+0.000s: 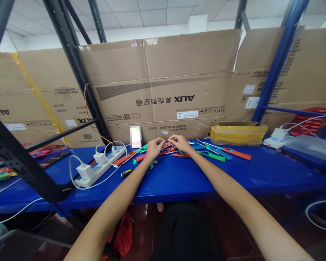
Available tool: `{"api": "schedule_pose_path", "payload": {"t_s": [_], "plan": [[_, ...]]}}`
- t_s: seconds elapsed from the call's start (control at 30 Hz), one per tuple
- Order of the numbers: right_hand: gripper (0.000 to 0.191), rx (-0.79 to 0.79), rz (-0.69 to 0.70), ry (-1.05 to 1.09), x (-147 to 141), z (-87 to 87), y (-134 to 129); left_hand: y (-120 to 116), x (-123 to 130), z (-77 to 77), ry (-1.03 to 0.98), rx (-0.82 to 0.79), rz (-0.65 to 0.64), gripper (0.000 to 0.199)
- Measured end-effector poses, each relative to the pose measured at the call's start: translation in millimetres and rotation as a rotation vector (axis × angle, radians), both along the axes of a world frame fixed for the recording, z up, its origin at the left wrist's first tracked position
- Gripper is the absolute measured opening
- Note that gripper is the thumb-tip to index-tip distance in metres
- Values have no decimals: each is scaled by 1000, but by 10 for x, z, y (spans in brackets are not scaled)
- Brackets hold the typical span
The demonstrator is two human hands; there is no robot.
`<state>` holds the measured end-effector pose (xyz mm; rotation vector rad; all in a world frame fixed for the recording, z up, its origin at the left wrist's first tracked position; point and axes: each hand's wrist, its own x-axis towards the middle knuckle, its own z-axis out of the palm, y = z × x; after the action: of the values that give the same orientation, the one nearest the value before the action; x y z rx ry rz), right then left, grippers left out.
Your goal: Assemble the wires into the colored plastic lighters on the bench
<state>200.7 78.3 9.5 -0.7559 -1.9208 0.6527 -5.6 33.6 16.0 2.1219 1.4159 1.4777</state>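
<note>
Both hands reach to the back of the blue table [163, 181], close together over a pile of coloured handles with thin metal rods. My left hand [154, 148] has its fingers pinched on something small I cannot make out. My right hand [180, 142] is also pinched, its fingertips near the left ones; what it holds is too small to name. To the right lie a green handle [212, 156], a blue handle [225, 153] and an orange handle [237, 153]. On the left are a red-orange handle [125, 158] and a yellow-black tool [126, 173].
A power strip [100, 167] with white plugs and loose cables lies at the left. Behind stand cardboard sheets [163, 83] and a phone-like bright screen [136, 137]. A yellow-taped box [238, 135] is at the back right. Metal posts frame both sides.
</note>
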Motion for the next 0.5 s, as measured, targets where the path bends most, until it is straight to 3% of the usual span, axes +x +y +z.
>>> {"api": "schedule_pose_path", "payload": {"t_s": [0.5], "plan": [[25,-97,29,94,-68,-41,-1,-47,64,-13,-46,0,35,16]]}}
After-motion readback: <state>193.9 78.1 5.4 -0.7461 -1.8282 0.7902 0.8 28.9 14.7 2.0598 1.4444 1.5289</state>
